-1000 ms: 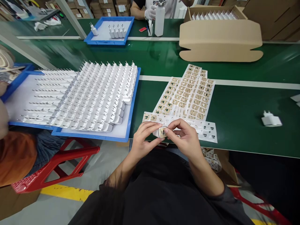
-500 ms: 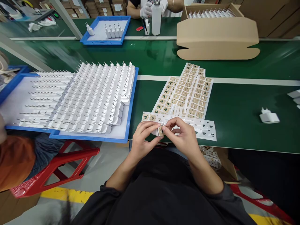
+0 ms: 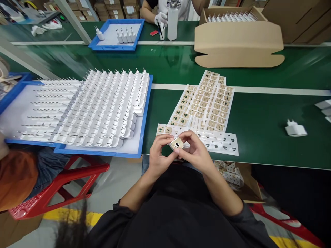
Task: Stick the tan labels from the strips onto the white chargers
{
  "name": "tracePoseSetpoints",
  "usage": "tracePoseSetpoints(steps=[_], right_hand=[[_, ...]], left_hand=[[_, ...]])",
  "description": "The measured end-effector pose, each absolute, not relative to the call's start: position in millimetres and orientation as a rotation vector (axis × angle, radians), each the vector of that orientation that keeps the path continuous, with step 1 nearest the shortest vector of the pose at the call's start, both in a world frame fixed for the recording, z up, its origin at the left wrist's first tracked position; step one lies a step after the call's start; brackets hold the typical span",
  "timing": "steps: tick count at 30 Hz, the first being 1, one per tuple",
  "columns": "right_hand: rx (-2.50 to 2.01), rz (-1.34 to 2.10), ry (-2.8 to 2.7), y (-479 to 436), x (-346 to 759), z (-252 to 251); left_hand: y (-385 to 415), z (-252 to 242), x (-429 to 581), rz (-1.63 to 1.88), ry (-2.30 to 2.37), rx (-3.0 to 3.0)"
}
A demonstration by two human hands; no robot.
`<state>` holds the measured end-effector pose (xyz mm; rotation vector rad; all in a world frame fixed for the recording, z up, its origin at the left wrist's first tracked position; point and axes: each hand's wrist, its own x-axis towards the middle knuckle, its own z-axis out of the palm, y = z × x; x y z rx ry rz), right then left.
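Observation:
My left hand [image 3: 160,151] and my right hand [image 3: 196,152] both grip a white plug charger [image 3: 177,143] just over the table's front edge. Its end face is turned up, with a beige sticker around a dark slot. My left fingers pinch the left side; my right thumb and fingers press the right side. Behind my hands lie overlapping sheets of beige stickers [image 3: 204,103]. A partly used sticker sheet [image 3: 224,144] runs crosswise beneath them. On the left, rows of white plug chargers [image 3: 103,106] with pins up stand in a blue-rimmed tray [image 3: 146,113].
A loose plug charger [image 3: 296,129] sits on the green table at right. Across the table are a smaller blue tray [image 3: 138,32], a white bottle [image 3: 172,22] and an open cardboard box [image 3: 239,43]. A co-worker's gloved hand [image 3: 161,18] is behind. A red stool [image 3: 82,179] stands left.
The charger in my hands has tilted so its stickered face shows more fully. My right fingers have shifted to its side. Across the table, the co-worker's hands have moved apart.

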<state>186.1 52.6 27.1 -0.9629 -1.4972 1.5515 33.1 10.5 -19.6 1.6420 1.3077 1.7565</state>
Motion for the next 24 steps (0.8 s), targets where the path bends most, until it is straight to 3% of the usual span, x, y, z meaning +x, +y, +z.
tracePoseSetpoints(steps=[6,16,24], right_hand=[[-0.978,1.429,-1.39,49.0,171.6,26.5],[-0.82,1.639,-1.287,50.9,182.0,12.9],[-0.904,1.372,-1.321,46.6,172.7,15.6]], left_hand=[[11.7,-18.6,42.6,1.851,1.352,1.79],[8.8,-33.6,45.6,1.885,1.332,1.59],[14.9,-22.2,51.9,1.926,1.452,1.873]])
